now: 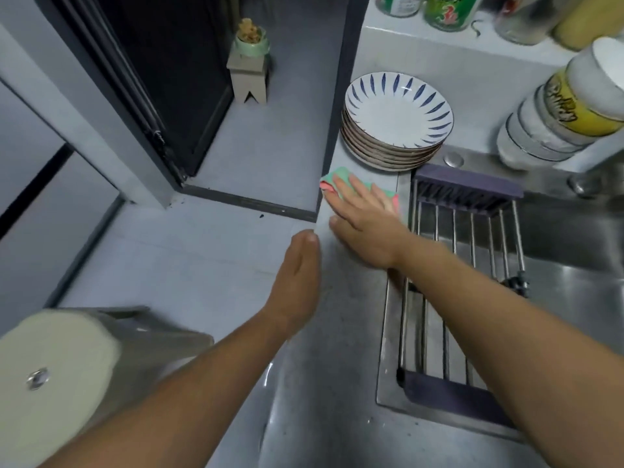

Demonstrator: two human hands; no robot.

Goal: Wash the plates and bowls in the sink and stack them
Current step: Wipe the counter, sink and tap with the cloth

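Here, the right hand [364, 224] lies flat, fingers straight and together, pressing down on a green and pink cloth [341, 179] on the grey counter [337, 332]. The fingers cover most of the cloth, and only its far and left corners show past the fingertips. The left hand [297, 282] is held out beside it, nearer and to the left, at the counter's left edge. Its fingers are straight and close together, and it has hold of nothing.

Just beyond the cloth, a stack of plates [396, 126] stands on the counter. The top plate is white with blue leaf strokes around its rim. The cloth's far corner lies close to the foot of the stack.

To the right of the hands is the steel sink [574, 298], with a rack [472, 231] of metal bars laid across its left part. The right forearm crosses over the near part of this rack. At the far right, beyond the sink, is a stack of bowls [540, 130], white with a yellow printed one near the top. Green cans [449, 11] stand on the ledge behind.
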